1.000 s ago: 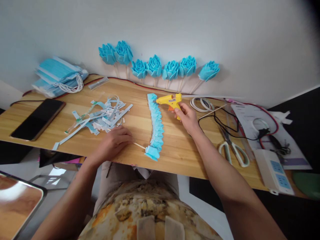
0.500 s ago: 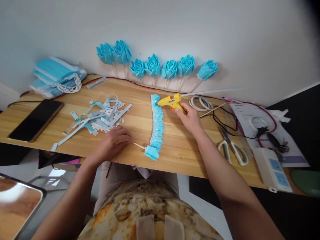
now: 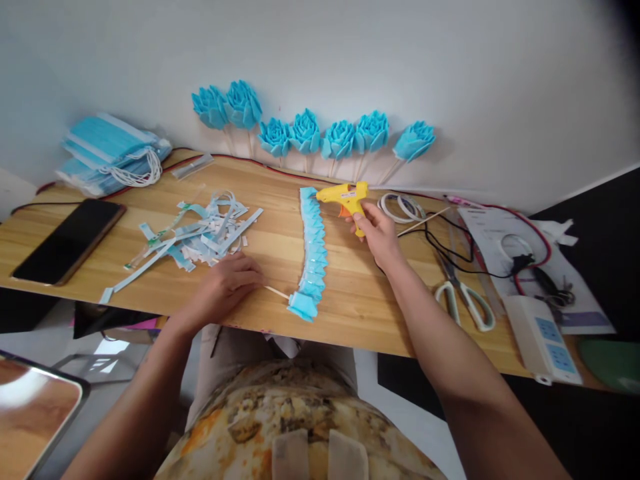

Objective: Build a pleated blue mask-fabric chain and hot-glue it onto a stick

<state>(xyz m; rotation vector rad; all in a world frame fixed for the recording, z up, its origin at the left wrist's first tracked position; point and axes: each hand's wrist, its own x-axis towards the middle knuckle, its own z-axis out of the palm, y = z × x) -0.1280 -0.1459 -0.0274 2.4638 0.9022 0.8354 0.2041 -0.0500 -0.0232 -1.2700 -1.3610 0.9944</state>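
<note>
My right hand [image 3: 375, 230] grips a yellow hot glue gun [image 3: 345, 195], its nozzle close to the far end of a pleated blue strip [image 3: 314, 243]. Shiny glue shows along parts of that strip, which lies lengthwise on the wooden table. At the strip's near end, a blue piece is wrapped around the tip of a thin wooden stick [image 3: 276, 291]. The other end of this stick is closed in the fingers of my left hand [image 3: 233, 280], resting on the table. Left of the strip is a pile of blue and white scraps [image 3: 210, 230].
Several blue flowers on sticks [image 3: 306, 131] lean against the wall. Stacked face masks [image 3: 113, 150] and a phone [image 3: 70, 240] lie left. To the right are tape rolls [image 3: 400, 208], scissors [image 3: 463, 293], a black cable, papers [image 3: 583, 287] and a power strip [image 3: 543, 340].
The glue gun has tipped more level, and its nozzle has risen slightly toward the strip's far end. My left hand holds the stick in the same place.
</note>
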